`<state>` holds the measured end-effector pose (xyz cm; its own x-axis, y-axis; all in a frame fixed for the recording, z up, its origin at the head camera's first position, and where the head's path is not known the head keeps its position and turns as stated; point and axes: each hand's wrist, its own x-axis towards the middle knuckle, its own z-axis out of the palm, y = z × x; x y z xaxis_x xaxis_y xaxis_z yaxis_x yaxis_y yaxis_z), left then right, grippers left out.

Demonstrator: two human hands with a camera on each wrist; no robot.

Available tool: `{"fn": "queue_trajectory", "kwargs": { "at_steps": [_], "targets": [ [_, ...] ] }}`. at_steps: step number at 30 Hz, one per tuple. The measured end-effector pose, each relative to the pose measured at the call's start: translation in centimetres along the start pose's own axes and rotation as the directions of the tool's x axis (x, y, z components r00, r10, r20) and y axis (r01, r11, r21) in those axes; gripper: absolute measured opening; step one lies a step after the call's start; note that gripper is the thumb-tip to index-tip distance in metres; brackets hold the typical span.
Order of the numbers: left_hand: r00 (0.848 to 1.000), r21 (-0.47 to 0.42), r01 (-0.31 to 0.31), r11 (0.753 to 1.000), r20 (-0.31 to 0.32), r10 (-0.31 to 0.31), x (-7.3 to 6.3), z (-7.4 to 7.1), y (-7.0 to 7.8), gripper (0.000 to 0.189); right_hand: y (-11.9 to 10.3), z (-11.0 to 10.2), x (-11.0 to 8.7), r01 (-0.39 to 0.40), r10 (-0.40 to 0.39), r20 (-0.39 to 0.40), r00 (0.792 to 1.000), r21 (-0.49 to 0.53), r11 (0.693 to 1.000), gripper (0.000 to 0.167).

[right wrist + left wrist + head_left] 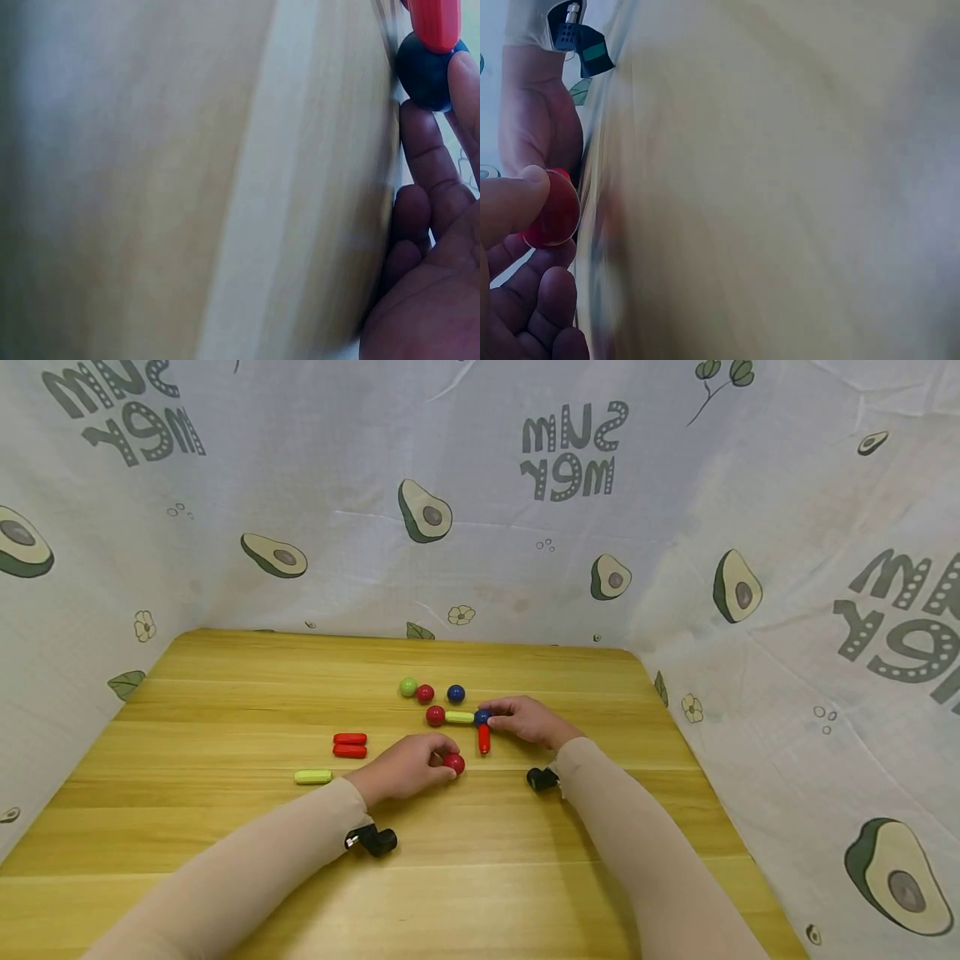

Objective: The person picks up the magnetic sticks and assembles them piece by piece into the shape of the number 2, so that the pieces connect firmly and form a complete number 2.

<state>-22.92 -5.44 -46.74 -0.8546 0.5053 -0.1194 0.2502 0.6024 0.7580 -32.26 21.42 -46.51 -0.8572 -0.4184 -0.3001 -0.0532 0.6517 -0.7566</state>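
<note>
My left hand pinches a red ball between thumb and fingers, low over the table. In the left wrist view that red ball shows beside the thumb. With thumb and fingers my right hand holds a blue ball, the corner of a joined piece. From this ball a yellow-green rod runs left to another red ball, and a red rod points toward me. The right wrist view shows the dark blue ball with the red rod against it.
Behind the joined piece lie a green ball, a red ball and a blue ball. Left of my left hand are two red rods and a yellow-green rod. Printed cloth surrounds the wooden table.
</note>
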Motion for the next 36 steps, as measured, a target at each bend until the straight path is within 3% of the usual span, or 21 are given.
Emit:
{"fn": "queue_trajectory", "kwargs": {
  "at_steps": [16, 36],
  "targets": [
    [0.999, 0.041, -0.042, 0.998, -0.011, 0.043, 1.1, 1.9, 1.0, 0.029, 0.0, 0.0, -0.1, 0.012, -0.012, -0.005, 1.000, 0.000, 1.000, 0.041],
    [0.999, 0.050, -0.023, 0.998, -0.046, 0.025, 1.9, 3.0, 1.4, 0.026, 0.3, 0.1, 0.1, 0.011, -0.012, -0.009, 1.000, -0.013, 1.000, 0.040]
  ]
}}
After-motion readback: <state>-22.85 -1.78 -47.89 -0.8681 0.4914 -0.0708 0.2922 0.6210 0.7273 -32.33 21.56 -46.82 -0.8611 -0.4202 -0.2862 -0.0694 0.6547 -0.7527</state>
